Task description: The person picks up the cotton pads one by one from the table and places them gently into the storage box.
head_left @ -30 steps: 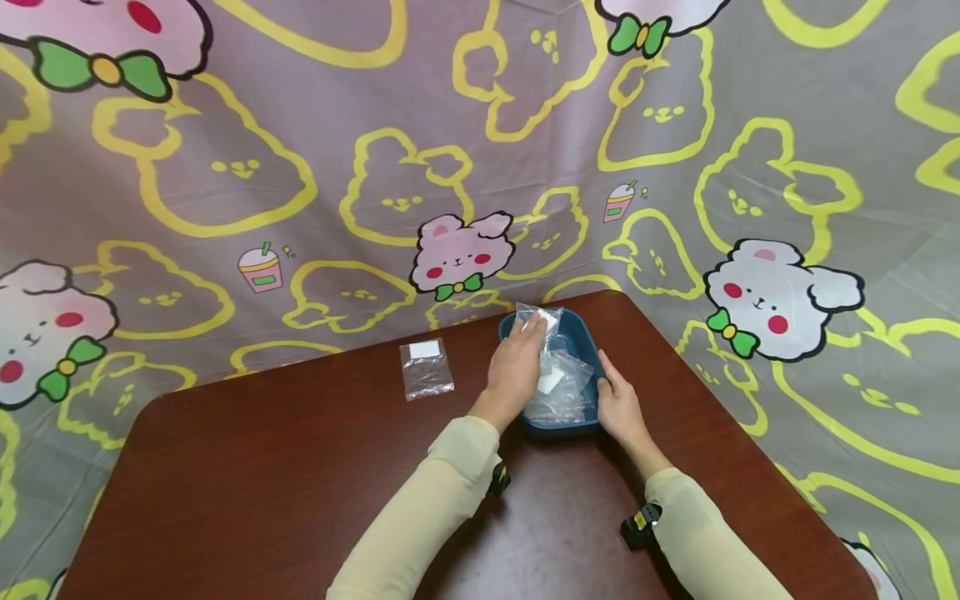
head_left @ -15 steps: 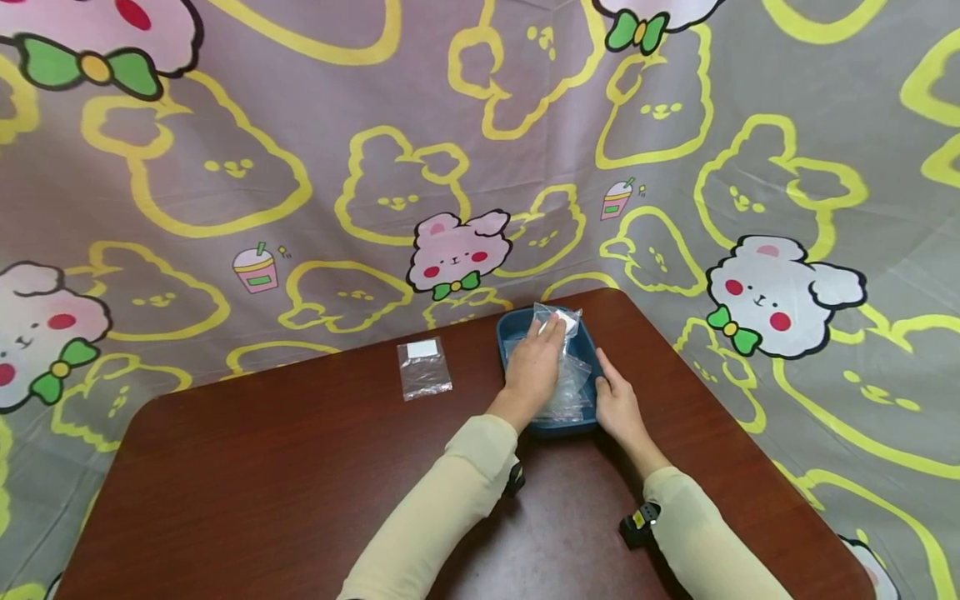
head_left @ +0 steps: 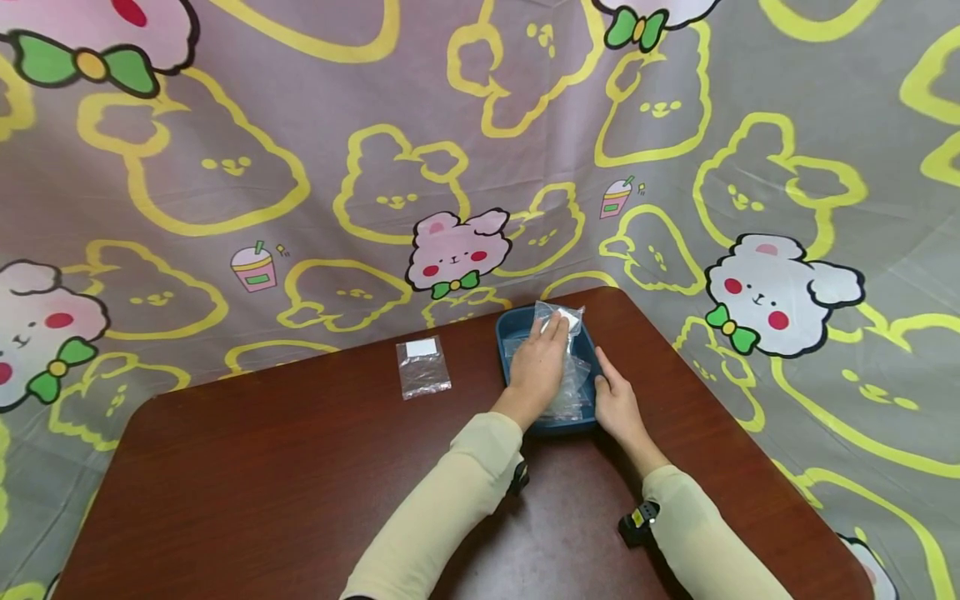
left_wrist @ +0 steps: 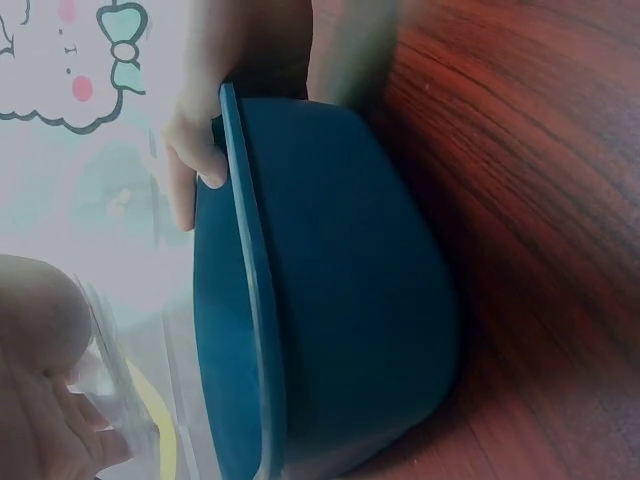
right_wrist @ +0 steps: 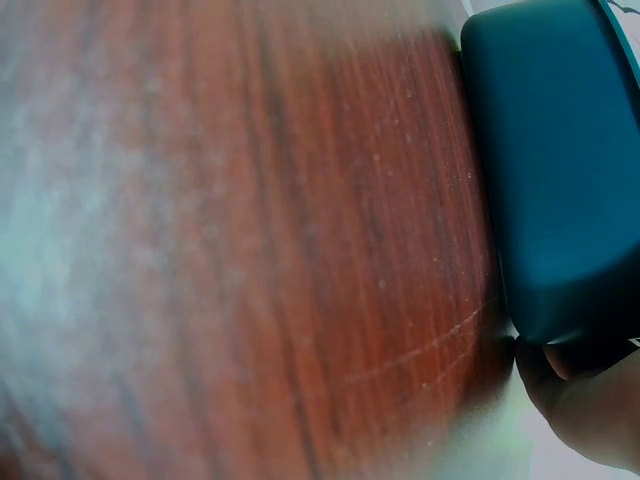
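My left hand [head_left: 538,367] is over a dark blue plastic bin [head_left: 558,428], holding a clear plastic bag [head_left: 572,320] with a white label near the bin's far end. In the left wrist view that hand's curled fingers [left_wrist: 85,435] show beside clear film. My right hand [head_left: 619,408] grips the bin's right side, its thumb [left_wrist: 205,160] bent over the rim in the left wrist view. Several clear bags [head_left: 568,402] lie inside the bin, partly hidden by my left hand. The right wrist view shows the bin's outer wall [right_wrist: 560,170] and part of my right hand [right_wrist: 590,405].
Left of the bin, another clear bag with a white label [head_left: 423,372] lies flat on the brown wooden table [head_left: 285,467]. A patterned cloth [head_left: 300,208] hangs behind the table and along its right side.
My left hand has shifted rightward with the labelled bag, farther over the bin, then slowed. My right hand keeps its hold on the bin's side.
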A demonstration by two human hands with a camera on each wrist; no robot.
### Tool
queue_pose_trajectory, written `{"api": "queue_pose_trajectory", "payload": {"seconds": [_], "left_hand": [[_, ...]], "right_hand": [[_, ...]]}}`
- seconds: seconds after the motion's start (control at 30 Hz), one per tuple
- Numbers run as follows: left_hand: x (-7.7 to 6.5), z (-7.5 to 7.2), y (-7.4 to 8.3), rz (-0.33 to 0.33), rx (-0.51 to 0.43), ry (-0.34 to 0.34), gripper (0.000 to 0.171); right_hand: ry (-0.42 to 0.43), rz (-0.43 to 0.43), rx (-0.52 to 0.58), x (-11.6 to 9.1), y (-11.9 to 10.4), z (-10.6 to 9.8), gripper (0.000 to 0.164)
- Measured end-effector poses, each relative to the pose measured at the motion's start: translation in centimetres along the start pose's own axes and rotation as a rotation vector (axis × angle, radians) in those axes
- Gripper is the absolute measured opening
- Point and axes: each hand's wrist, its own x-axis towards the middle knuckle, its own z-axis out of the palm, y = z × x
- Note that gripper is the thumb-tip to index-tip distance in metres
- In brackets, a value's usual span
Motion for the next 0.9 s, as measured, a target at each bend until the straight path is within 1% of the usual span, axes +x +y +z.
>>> {"api": "queue_pose_trajectory", "payload": {"seconds": [0.1,0.17,0.27,0.47,0.63,0.9], "left_hand": [[0.0,0.0,-0.1,0.008,0.001,0.025,0.048],[0.0,0.0,-0.1,0.008,0.003,0.023,0.048],[0.0,0.1,-0.2,-0.003,0.000,-0.003,0.049],[-0.2,0.0,-0.5,-0.023,-0.038,-0.068,0.056],[-0.3,0.1,-1.4,-0.043,-0.025,-0.090,0.056],[-0.6,0.8,-3.3,-0.076,-0.067,-0.090,0.051]], "right_hand": [[0.008,-0.016,-0.004,0.1,0.0,0.0,0.052],[0.009,-0.015,-0.003,0.1,0.0,0.0,0.052],[0.005,-0.013,0.000,0.1,0.0,0.0,0.052],[-0.004,-0.013,0.005,0.2,0.0,-0.1,0.052],[0.004,-0.014,0.006,0.1,-0.1,0.0,0.051],[0.015,-0.017,0.011,0.1,-0.1,-0.1,0.051]]}}
